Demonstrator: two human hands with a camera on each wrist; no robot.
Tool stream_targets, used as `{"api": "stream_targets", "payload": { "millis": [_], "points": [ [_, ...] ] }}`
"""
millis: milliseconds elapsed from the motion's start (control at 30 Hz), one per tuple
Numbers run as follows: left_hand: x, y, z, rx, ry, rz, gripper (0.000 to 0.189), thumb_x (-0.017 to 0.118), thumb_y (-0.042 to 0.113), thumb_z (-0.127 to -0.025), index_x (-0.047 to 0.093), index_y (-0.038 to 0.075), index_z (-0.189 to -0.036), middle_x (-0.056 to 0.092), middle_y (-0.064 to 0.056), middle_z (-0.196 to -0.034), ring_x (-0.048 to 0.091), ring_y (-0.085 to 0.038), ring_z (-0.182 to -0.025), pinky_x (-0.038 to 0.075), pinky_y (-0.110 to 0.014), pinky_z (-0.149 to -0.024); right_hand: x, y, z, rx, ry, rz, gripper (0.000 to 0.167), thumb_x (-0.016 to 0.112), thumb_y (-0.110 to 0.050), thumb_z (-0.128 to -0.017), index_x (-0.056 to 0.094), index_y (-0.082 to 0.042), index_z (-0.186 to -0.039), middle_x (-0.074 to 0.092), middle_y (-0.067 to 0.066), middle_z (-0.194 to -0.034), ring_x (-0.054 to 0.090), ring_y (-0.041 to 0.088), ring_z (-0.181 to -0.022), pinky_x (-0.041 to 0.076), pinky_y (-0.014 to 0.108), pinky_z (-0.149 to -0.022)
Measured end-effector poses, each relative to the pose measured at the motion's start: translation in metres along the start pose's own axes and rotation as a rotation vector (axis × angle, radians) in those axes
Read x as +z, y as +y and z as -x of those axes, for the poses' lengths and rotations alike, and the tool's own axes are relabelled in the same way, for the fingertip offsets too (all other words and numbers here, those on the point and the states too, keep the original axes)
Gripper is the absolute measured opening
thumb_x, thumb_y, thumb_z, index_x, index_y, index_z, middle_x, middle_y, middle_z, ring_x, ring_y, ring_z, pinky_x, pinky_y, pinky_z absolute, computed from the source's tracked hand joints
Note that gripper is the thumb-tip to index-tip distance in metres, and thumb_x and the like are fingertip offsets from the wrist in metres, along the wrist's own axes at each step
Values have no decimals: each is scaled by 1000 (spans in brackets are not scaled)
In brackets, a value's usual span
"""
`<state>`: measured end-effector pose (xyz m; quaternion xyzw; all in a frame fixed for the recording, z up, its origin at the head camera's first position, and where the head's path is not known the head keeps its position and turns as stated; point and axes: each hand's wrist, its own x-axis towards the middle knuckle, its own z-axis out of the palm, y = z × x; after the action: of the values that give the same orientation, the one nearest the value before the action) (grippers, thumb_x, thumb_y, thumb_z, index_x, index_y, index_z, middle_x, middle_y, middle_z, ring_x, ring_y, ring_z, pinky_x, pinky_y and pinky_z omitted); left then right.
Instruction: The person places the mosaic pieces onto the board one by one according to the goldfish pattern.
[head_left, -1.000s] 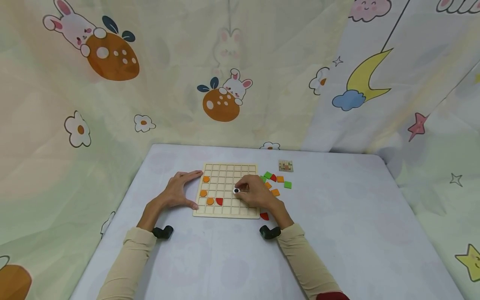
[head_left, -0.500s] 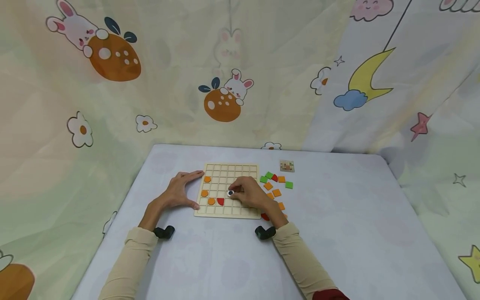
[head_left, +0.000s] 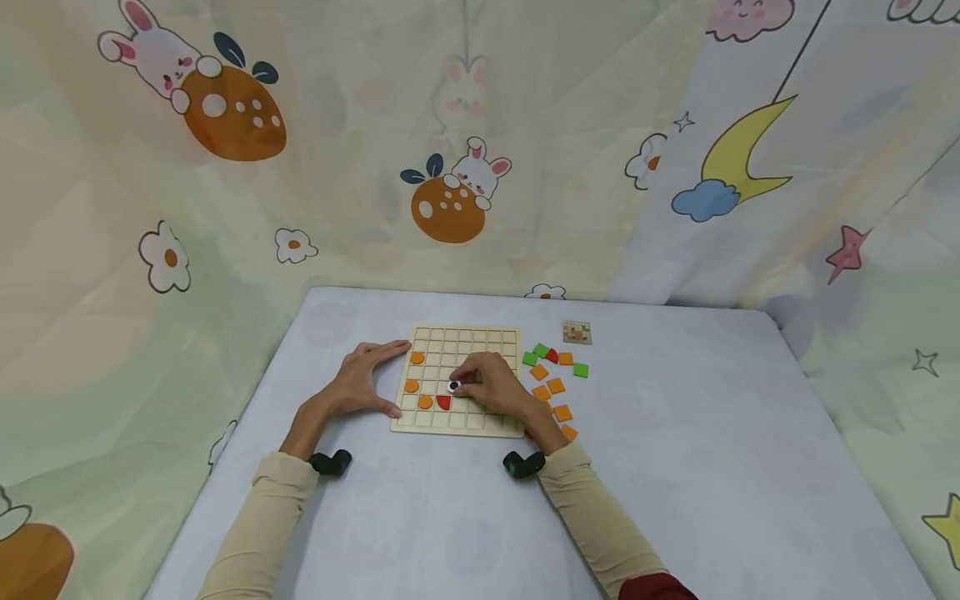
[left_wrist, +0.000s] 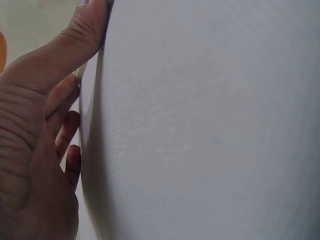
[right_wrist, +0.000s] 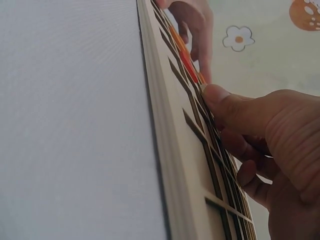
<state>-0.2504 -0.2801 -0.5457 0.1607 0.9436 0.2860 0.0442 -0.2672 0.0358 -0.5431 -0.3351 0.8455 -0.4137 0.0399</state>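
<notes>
A pale wooden grid board (head_left: 465, 423) lies on the table. My left hand (head_left: 351, 381) spans its left side, fingertips at the upper edge and thumb at the lower left corner. Between thumb and fingers, my right hand (head_left: 491, 385) pinches a small white disc with a black dot (head_left: 453, 387), close over the middle of the grid. Three orange round pieces (head_left: 425, 402) sit in cells toward the left, and a red quarter-round piece (head_left: 444, 402) is beside the lowest one. The right wrist view shows the right thumb (right_wrist: 216, 94) low against the grid, largely hiding the disc.
Right of the board lie loose orange squares (head_left: 562, 412), green squares (head_left: 581, 370) and a red piece (head_left: 552, 356); the right wrist partly covers some. A small patterned card (head_left: 577, 332) rests behind them. A printed cloth (head_left: 345, 167) hangs behind the white-covered table (head_left: 450, 517).
My right hand has moved left and slightly down across the board with the white disc, uncovering more loose pieces at the right. The left hand stays at the board's edge.
</notes>
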Motion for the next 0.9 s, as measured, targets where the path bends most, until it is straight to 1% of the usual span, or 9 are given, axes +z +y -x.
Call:
{"api": "stream_targets", "payload": {
  "millis": [133, 233, 433, 600, 733, 900],
  "points": [
    [0, 1, 1, -18, -9, 11, 130, 109, 49, -56, 47, 27, -167, 43, -1, -176, 42, -34, -144, 31, -63, -117, 3, -1, -3, 8, -14, -2, 17, 85, -8, -95, 85, -8, -112, 80, 2, -101, 69, 9, -88, 57, 24, -82],
    [-1, 3, 1, -21, -9, 11, 130, 109, 49, -56, 47, 26, -167, 43, -1, -176, 42, -34, -145, 31, -63, -117, 4, -3, -4, 27, -23, -5, 17, 84, -8, -96, 85, -9, -113, 80, 2, -104, 70, 10, -91, 56, 25, -83],
    [0, 1, 2, -16, -9, 14, 128, 109, 49, -57, 47, 26, -167, 43, -1, -176, 42, -34, -146, 30, -65, -118, 5, -7, -5, 41, -41, -3, 19, 83, -7, -96, 85, -8, -115, 80, 4, -107, 70, 12, -94, 54, 25, -84],
    [1, 0, 2, -7, -13, 29, 128, 109, 48, -57, 47, 26, -167, 43, -1, -176, 42, -33, -145, 30, -64, -117, 4, -8, -5, 45, -50, 16, 22, 82, -8, -97, 84, -9, -119, 81, 2, -110, 68, 11, -93, 53, 25, -84],
    [0, 1, 1, -5, -9, 20, 128, 108, 49, -58, 47, 25, -167, 43, -2, -176, 42, -35, -145, 30, -65, -117, 2, -9, -4, 42, -49, 25, 21, 83, -9, -97, 84, -10, -119, 81, 2, -110, 68, 10, -92, 53, 25, -83],
    [0, 0, 1, -3, -5, 19, 127, 108, 49, -58, 47, 24, -167, 43, -2, -176, 42, -35, -145, 30, -65, -117, 2, -10, -5, 37, -40, 43, 17, 82, -9, -98, 84, -9, -115, 80, 2, -104, 68, 10, -89, 54, 25, -82]
  ]
}}
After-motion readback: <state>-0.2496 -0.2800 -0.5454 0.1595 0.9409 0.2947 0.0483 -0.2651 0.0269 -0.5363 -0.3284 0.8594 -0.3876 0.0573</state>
